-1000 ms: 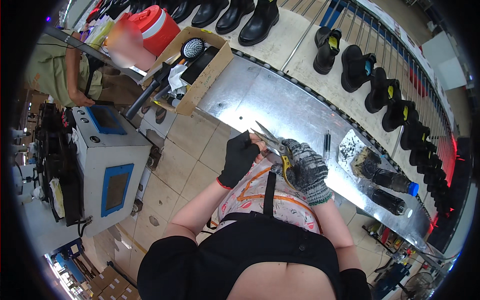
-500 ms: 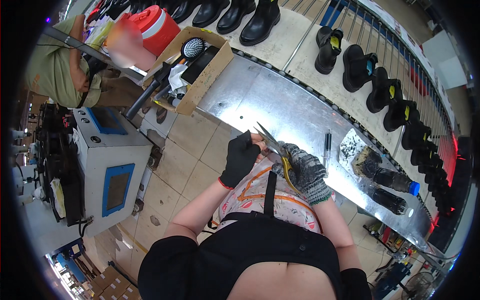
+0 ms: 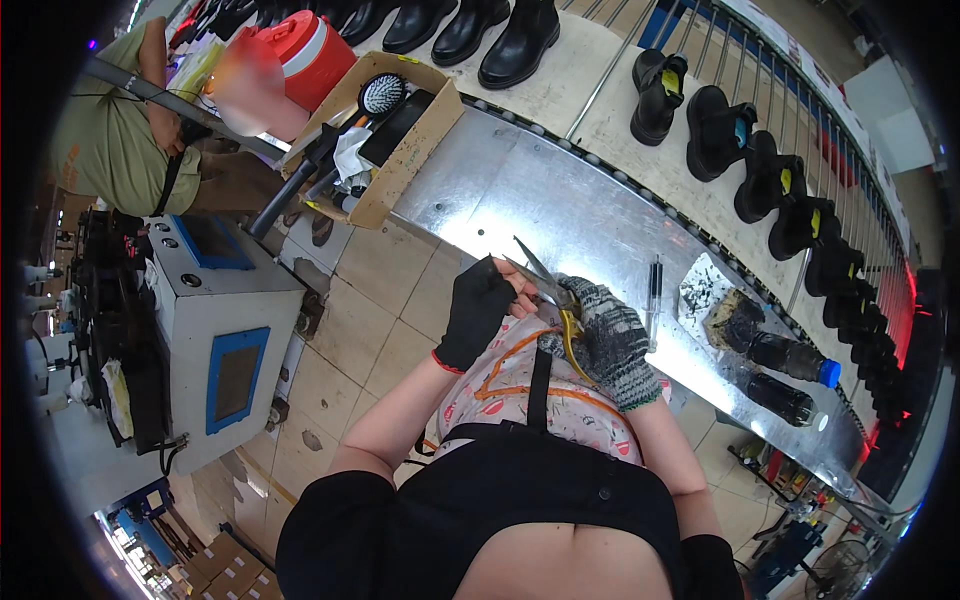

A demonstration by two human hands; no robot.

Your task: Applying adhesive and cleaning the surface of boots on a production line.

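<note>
My right hand [image 3: 612, 345], in a grey knitted glove, is closed round the yellow handles of a pair of scissors [image 3: 569, 335]. The blades stand apart and point up and left over the near edge of the metal bench. Beside them is my left hand [image 3: 484, 305], in a black glove with bare fingertips. Its fingers are curled together close to the blades; whatever they pinch is too small to make out. Both hands are above the patterned apron [image 3: 500, 385] on my lap.
The metal bench [image 3: 530, 190] holds a cardboard box [image 3: 425, 150] with a hairbrush [image 3: 382, 95], a slim black pen-like tool [image 3: 655, 290], a blackened sponge [image 3: 733, 322] and a blue-capped bottle [image 3: 790, 360]. Behind runs a conveyor with black shoes [image 3: 716, 135]. Another person [image 3: 125, 130] stands at left.
My left hand has shifted slightly, and more of its bare fingers shows beside the blades. The right hand keeps its hold on the scissors, almost unmoved.
</note>
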